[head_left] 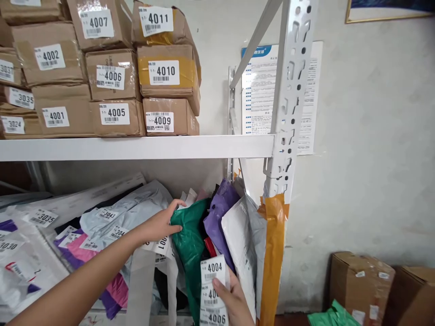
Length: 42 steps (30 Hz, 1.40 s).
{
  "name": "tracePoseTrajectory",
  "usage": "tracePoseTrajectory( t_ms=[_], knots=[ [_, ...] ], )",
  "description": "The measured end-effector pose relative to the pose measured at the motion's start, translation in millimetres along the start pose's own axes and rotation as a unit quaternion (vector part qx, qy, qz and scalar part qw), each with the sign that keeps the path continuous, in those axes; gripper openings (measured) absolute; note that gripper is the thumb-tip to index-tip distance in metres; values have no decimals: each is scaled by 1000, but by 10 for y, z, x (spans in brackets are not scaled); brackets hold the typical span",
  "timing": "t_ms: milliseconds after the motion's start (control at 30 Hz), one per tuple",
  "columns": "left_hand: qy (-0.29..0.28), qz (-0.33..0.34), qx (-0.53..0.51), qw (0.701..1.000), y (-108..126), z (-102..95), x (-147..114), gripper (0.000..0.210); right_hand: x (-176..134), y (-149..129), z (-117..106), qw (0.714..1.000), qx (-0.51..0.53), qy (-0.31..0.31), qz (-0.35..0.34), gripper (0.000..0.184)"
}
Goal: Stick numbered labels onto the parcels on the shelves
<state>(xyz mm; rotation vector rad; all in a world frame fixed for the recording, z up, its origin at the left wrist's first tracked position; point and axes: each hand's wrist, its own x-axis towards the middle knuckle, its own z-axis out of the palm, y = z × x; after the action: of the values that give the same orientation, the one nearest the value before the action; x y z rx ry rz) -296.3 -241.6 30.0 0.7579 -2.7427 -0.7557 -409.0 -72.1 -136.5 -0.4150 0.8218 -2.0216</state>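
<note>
My left hand [165,224] reaches onto the lower shelf and pinches the top edge of a green plastic mailing bag [188,240]. The bag stands upright among other parcels. In my right hand [234,296], a strip of white number labels [213,290] is held between thumb and fingers; 4004 and 4006 can be read, and the thumb covers part of the middle number. A purple mailing bag [222,213] and a white mailing bag [239,244] lean just right of the green one. White label paper [141,285] hangs below my left hand.
Numbered cardboard boxes [117,115] are stacked on the upper shelf, above its white beam [136,148]. Grey mailing bags [132,208] lie left on the lower shelf. A metal post [288,90], wrapped low with orange tape [274,258], bounds the right side. Cartons [360,280] stand at lower right.
</note>
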Motion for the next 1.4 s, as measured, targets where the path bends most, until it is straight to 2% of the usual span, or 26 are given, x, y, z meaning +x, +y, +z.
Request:
tracePoseTrajectory(
  t_ms=[67, 133, 200, 300, 433, 567, 700, 833, 933, 1000, 1167, 1300, 1400],
  knots=[
    [-74, 32, -38, 996, 46, -59, 16, 54, 35, -8, 256, 998, 2, -52, -37, 54],
    [-110, 55, -34, 992, 57, -93, 28, 41, 123, 34, 510, 995, 14, -81, -58, 55],
    [-101, 57, -41, 992, 37, -89, 46, 26, 239, 112, 710, 995, 25, -76, -61, 55],
    [-52, 66, -67, 994, -26, -45, 91, 31, 407, 230, 866, 994, 32, -55, -89, 56],
    [4, 54, -10, 998, -110, 6, 143, 33, 567, 300, 906, 991, 24, -29, -132, 59],
    [52, 72, 29, 996, -148, 38, 165, 34, 686, 345, 920, 990, -12, 8, -140, 49],
    [83, 59, 77, 992, -124, 70, 159, 24, 743, 418, 933, 991, 8, 53, -126, 44],
    [113, 23, 126, 985, -43, 134, 103, 22, 678, 449, 939, 994, 26, 10, -104, 40],
    [131, -1, 171, 976, 29, 197, 47, 23, 567, 434, 945, 995, 56, 46, -75, 45],
    [133, -9, 191, 972, 61, 238, 26, 23, 482, 421, 933, 996, 56, 55, -52, 48],
    [143, -24, 206, 968, 38, 311, 44, 25, 237, 521, 723, 999, -5, -41, -13, 58],
    [134, -35, 211, 968, 37, 268, 4, 25, -41, 606, 290, 989, -146, 6, 10, 48],
    [127, -47, 203, 970, 175, 227, -31, 40, -172, 390, 13, 980, -190, 50, -10, 47]
  ],
)
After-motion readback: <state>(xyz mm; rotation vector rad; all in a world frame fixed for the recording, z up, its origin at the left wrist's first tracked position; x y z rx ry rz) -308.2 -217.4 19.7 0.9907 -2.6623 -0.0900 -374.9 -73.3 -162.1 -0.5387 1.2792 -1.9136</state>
